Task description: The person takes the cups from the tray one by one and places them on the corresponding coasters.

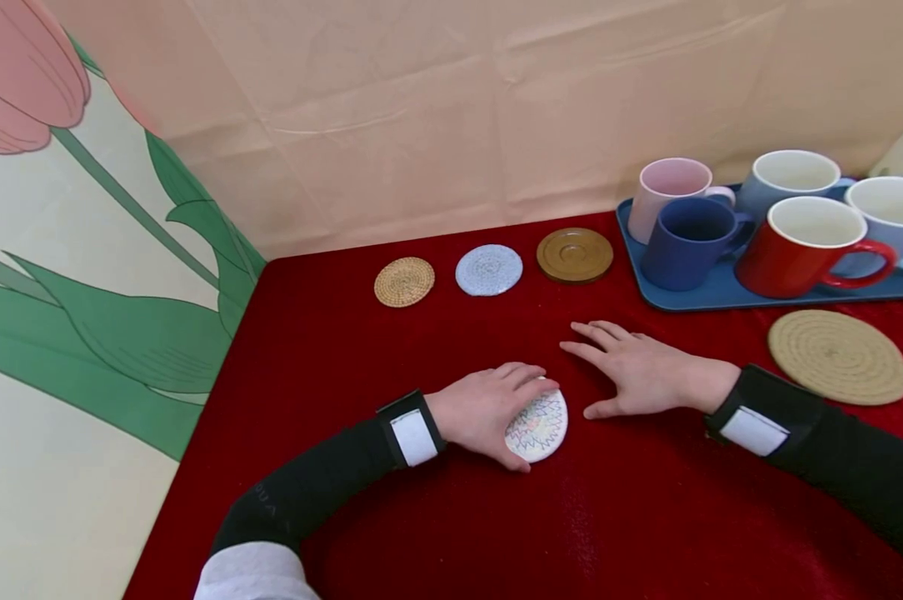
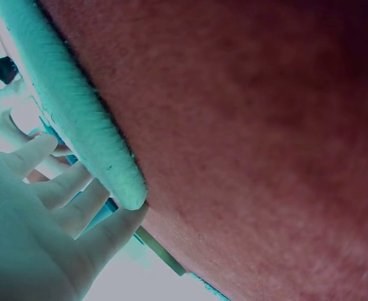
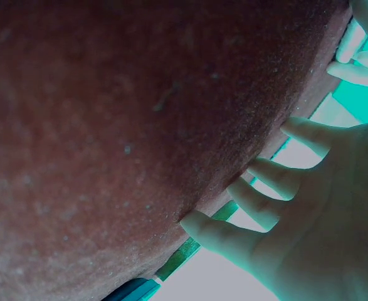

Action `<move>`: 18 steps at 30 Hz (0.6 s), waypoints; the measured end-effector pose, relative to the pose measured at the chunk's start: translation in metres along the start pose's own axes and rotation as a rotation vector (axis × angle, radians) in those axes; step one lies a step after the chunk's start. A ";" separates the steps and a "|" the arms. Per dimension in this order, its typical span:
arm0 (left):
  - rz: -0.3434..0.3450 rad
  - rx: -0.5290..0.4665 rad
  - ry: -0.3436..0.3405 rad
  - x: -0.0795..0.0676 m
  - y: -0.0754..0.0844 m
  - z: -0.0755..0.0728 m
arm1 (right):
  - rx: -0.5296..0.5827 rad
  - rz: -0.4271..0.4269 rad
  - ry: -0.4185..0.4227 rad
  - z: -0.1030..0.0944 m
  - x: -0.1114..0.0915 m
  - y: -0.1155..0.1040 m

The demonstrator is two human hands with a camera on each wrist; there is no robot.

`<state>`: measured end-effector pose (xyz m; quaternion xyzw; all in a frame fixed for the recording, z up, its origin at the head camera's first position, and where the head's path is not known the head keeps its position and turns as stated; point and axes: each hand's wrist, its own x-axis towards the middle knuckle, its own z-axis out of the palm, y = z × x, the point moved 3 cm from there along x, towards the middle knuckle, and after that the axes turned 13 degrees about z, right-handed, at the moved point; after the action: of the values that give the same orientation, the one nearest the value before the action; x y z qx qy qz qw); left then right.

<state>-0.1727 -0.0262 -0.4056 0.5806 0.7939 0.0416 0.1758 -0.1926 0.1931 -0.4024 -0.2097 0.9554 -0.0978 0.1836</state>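
Observation:
In the head view my left hand (image 1: 489, 410) spans a round white coaster (image 1: 543, 429) with a coloured zigzag pattern, thumb at its near edge and fingers over its far edge. The left wrist view shows the thick edge of this coaster (image 2: 77, 106) close over the red cloth, with fingertips right at the rim. A little to the right, my right hand (image 1: 639, 367) holds nothing; its fingers are spread, with their tips close to the cloth in the right wrist view.
Along the back lie a woven tan coaster (image 1: 404, 282), a pale blue coaster (image 1: 489, 270) and a brown wooden coaster (image 1: 575, 255). A blue tray (image 1: 676, 300) with several mugs stands at the back right. Before it lies a large beige woven mat (image 1: 837, 357).

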 end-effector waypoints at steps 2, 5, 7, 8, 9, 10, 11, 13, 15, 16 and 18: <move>0.001 0.007 0.006 0.000 0.000 0.000 | 0.001 0.000 0.000 0.000 0.000 0.000; 0.003 0.021 0.014 0.000 0.000 0.000 | 0.001 0.002 0.001 0.000 -0.001 0.000; 0.004 0.031 0.017 -0.001 0.000 0.000 | 0.002 0.002 0.002 0.000 -0.001 0.001; 0.004 0.038 0.017 -0.001 0.000 0.000 | 0.003 0.004 0.001 0.000 -0.001 0.001; 0.003 0.042 0.017 -0.001 0.000 -0.001 | 0.004 0.005 0.001 0.000 -0.001 0.002; 0.001 0.046 0.017 -0.001 0.001 -0.001 | 0.004 0.006 0.000 0.001 -0.001 0.002; -0.001 0.049 0.015 -0.002 0.000 -0.001 | 0.004 0.006 -0.002 0.001 -0.001 0.002; -0.005 0.050 0.014 -0.003 0.000 -0.002 | 0.004 0.009 -0.005 0.001 -0.001 0.002; -0.009 0.046 0.016 -0.005 -0.001 -0.002 | 0.004 0.010 -0.008 0.001 -0.001 0.003; -0.013 0.041 0.019 -0.006 -0.001 -0.003 | 0.004 0.010 -0.008 0.001 -0.001 0.003; -0.020 0.029 0.026 -0.009 -0.003 -0.003 | 0.006 0.011 -0.010 0.002 -0.001 0.003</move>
<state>-0.1742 -0.0351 -0.4020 0.5743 0.8026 0.0361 0.1574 -0.1924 0.1959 -0.4044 -0.2045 0.9553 -0.0984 0.1896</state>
